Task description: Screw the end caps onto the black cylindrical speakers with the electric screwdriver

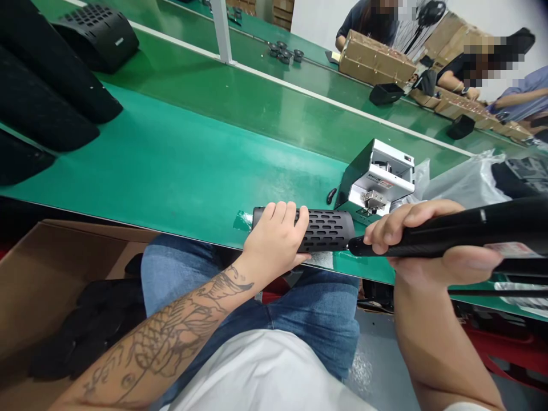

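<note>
My left hand point(276, 234) is wrapped over a black cylinder with a perforated grille point(325, 229), holding it flat at the near edge of the green table point(180, 165). My right hand point(432, 240) grips a long black tool point(471, 231) whose tip meets the cylinder's right end. Both hands are closed on what they hold.
A small grey-white machine point(379, 180) stands just behind the cylinder, with clear plastic bags point(466, 180) to its right. Black casings point(51, 85) lie at the far left. A cardboard box point(51, 285) with dark parts sits by my knee. Other people work at cardboard trays point(377, 57) across the table.
</note>
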A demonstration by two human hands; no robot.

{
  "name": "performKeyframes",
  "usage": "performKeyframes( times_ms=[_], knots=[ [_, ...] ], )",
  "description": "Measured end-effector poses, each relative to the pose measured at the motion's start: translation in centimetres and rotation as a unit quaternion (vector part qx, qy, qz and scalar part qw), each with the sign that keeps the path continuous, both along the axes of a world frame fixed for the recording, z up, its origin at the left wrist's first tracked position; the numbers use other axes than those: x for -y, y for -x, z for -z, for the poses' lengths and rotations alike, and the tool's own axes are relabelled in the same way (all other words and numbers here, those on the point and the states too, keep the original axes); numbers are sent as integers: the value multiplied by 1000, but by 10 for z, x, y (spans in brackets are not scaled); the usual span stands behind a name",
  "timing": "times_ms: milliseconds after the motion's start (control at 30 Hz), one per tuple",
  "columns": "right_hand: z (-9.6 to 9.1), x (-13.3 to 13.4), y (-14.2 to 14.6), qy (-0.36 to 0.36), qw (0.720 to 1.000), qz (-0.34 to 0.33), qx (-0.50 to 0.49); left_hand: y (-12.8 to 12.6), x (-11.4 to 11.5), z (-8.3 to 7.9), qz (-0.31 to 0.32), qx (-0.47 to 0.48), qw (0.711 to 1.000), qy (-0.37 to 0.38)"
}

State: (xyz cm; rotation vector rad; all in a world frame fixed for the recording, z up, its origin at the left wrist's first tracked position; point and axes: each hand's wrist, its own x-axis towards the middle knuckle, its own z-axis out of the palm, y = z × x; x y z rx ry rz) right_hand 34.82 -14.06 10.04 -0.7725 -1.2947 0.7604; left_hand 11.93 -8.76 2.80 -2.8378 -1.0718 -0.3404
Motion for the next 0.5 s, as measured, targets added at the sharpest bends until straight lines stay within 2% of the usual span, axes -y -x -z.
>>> performKeyframes(
  times_ms=[167, 267, 333, 367, 400, 433, 467, 500],
  knots=[
    [-15, 7, 27, 46, 994, 100, 10, 0, 1, 2, 0, 0, 1000, -1],
    [-28, 13, 32, 62, 991, 121, 6, 0, 0, 3, 1, 2, 1000, 2],
    [-33, 11, 21, 78, 987, 138, -1, 0, 0, 3, 2, 3, 1000, 3],
    [-34, 6, 12, 51, 986, 161, -10, 0, 0, 3, 3, 4, 1000, 3],
    [-33, -1, 1, 18, 981, 192, -21, 0, 0, 3, 2, 5, 1000, 4],
    [-32, -11, -10, -52, 967, 247, -41, 1, 0, 4, 2, 8, 1000, 5],
    [-29, -22, -21, -86, 951, 291, -55, 1, 0, 4, 2, 11, 1000, 5],
    [-26, -34, -30, -58, 939, 329, -75, 1, 0, 5, 2, 13, 1000, 5]
  ],
)
